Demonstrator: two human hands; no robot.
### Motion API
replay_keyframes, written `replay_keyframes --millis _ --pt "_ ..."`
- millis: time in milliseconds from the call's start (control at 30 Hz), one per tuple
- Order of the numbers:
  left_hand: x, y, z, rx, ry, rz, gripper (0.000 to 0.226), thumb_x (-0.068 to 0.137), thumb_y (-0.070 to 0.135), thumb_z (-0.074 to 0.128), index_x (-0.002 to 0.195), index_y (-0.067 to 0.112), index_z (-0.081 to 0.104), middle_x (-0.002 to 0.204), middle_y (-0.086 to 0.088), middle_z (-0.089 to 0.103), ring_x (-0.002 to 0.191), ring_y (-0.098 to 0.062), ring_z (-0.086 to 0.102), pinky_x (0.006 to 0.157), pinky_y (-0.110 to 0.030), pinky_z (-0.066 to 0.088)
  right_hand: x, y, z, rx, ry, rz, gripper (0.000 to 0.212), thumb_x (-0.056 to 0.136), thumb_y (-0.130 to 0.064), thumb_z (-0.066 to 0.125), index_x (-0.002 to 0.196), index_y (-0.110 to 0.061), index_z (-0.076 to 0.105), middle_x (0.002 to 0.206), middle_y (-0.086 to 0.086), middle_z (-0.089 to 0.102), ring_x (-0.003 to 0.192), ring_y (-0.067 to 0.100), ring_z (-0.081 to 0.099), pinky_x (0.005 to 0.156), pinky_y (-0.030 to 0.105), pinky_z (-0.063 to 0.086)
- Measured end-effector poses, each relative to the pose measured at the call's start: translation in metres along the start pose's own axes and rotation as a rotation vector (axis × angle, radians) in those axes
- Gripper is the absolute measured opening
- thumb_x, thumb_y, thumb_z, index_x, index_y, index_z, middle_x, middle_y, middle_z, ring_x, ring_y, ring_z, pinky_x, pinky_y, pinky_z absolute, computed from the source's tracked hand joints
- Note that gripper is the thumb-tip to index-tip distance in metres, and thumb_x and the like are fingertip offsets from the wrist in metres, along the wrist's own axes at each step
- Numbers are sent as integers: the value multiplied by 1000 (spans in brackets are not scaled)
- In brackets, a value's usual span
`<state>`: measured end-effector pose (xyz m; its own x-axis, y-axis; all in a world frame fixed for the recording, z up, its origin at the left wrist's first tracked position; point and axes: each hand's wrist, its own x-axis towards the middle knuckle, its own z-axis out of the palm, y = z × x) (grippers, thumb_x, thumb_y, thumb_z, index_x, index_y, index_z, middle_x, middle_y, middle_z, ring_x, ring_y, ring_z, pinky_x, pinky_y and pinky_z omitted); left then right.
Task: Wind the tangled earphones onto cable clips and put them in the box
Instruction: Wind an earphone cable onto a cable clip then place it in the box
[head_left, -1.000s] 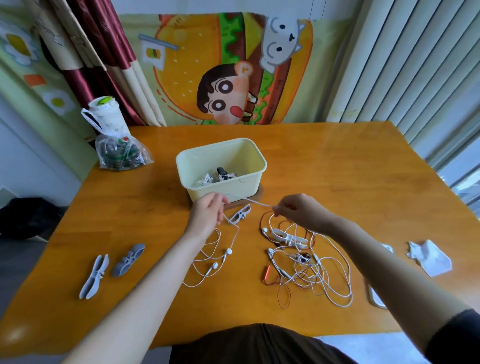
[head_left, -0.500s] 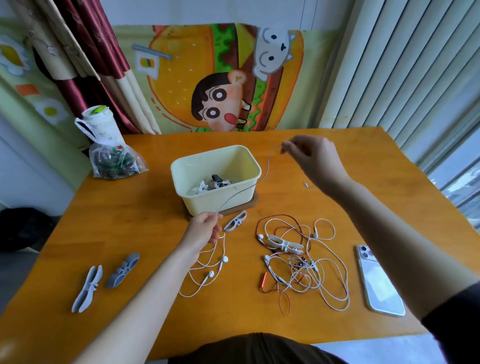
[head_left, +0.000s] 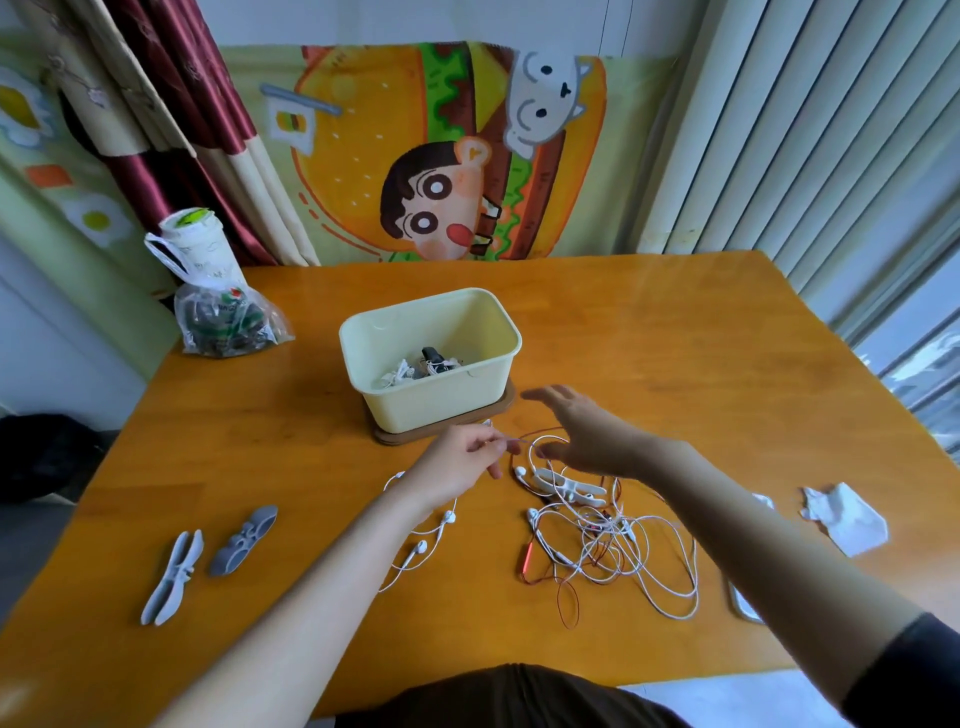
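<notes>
- The left hand (head_left: 457, 467) pinches a white cord (head_left: 450, 516), apart from the tangle (head_left: 613, 545).
- The right hand (head_left: 582, 436) hovers wide open.
- Next, probably: grab a grey clip (head_left: 243, 540) and wind.

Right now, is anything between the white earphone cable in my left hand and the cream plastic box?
Nothing visible. The left hand pinches the white earphone cable just in front of the cream plastic box, whose top is open. The right hand hovers beside it, over the tangled earphones.

Clear crinkled plastic bag (head_left: 228, 325): small printed label, possibly beginning "NING", too blurred to confirm. No other legible text.
</notes>
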<state>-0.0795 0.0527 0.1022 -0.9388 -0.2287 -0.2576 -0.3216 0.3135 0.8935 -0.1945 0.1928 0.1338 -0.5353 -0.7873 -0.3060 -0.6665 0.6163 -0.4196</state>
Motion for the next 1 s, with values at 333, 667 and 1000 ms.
replay_keyframes --millis 333,667,1000 --pt "2 -22 -8 -6 79 -51 15 98 19 52 98 18 66 68 0 62 41 1 43 46 -14 32 6 -8 20 232 55 -26 27 102 -14 35 117 -10 57 78 -7 56 62 2 46 55 10 35" --pt "2 -64 -5 105 57 -234 25 102 15 39 97 15 64 82 1 57 59 -4 47 46 -11 35 8 36 -29 -2 376 104 24 98 -19 48 96 -10 69 77 5 63 50 9 43 46 21 31" --pt "14 -32 2 225 95 -64 31 103 23 39 96 16 68 71 5 55 56 -4 44 60 -22 42 5 9 -45 -366 593 -19 48 87 8 43 131 -11 52 132 11 49 120 27 42 97 34 40"
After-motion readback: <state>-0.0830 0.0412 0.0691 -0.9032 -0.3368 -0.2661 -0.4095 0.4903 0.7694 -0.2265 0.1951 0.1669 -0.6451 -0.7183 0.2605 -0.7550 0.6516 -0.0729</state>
